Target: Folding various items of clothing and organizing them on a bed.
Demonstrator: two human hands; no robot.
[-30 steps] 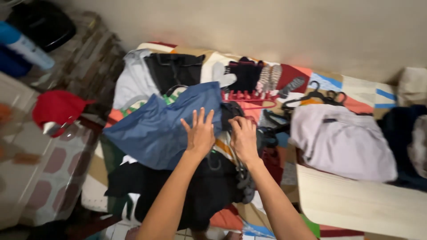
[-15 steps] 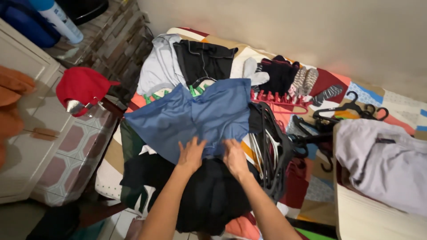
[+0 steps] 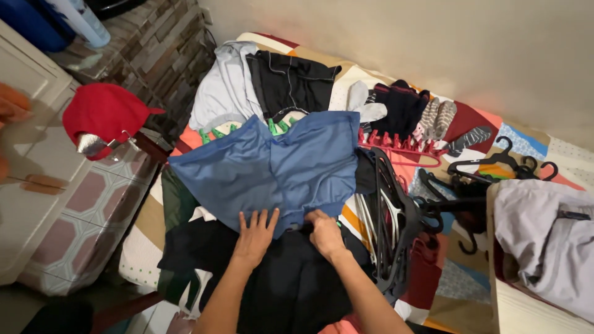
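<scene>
Blue garment [image 3: 272, 170], spread on a patchwork bed cover [image 3: 520, 139].
Left hand [image 3: 253, 234] flat at its near hem; right hand [image 3: 325, 232] gripping the hem over black clothing [image 3: 297, 278]; black hangers [image 3: 390, 216] beside.

Two hands are at work: the left hand [image 3: 253, 234] lies flat, the right hand [image 3: 323, 230] is curled at the hem of one blue garment [image 3: 272, 167] just past the fingertips. Under the palms lies one black garment [image 3: 291, 278]. Beyond the blue one are one grey shirt [image 3: 223, 86] and one black pair of shorts [image 3: 291, 77]. Right of the right fingers: one bundle of black hangers [image 3: 390, 229], one pink peg hanger [image 3: 402, 148]. Far left of the left fingers: one red cap [image 3: 102, 114]
</scene>
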